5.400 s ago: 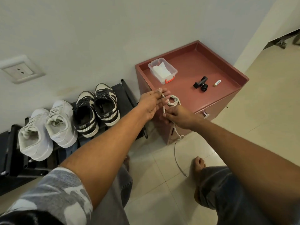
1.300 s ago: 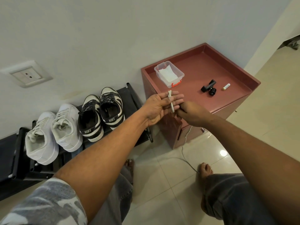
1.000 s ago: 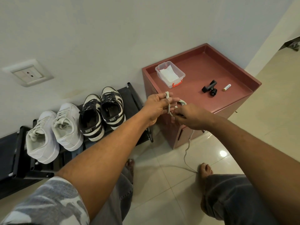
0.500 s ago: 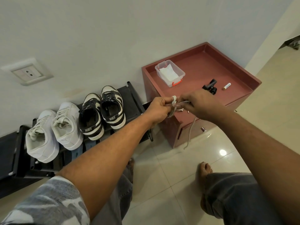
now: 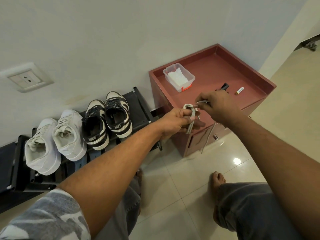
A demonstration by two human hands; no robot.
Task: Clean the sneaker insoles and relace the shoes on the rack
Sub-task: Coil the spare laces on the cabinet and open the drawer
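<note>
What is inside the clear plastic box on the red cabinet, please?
The clear plastic box on the red cabinet holds white folded paper or cloth; whatever lies beneath that is covered.

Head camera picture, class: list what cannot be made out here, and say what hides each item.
- Black object on the red cabinet: mostly hidden by the right hand.
- Battery label: too small to read.
- Insoles of the white sneakers and black sneakers: lost in shadow.
- Lace wraps: partly covered by left hand fingers.
- Shoe rack: cut off at the left edge.
</note>
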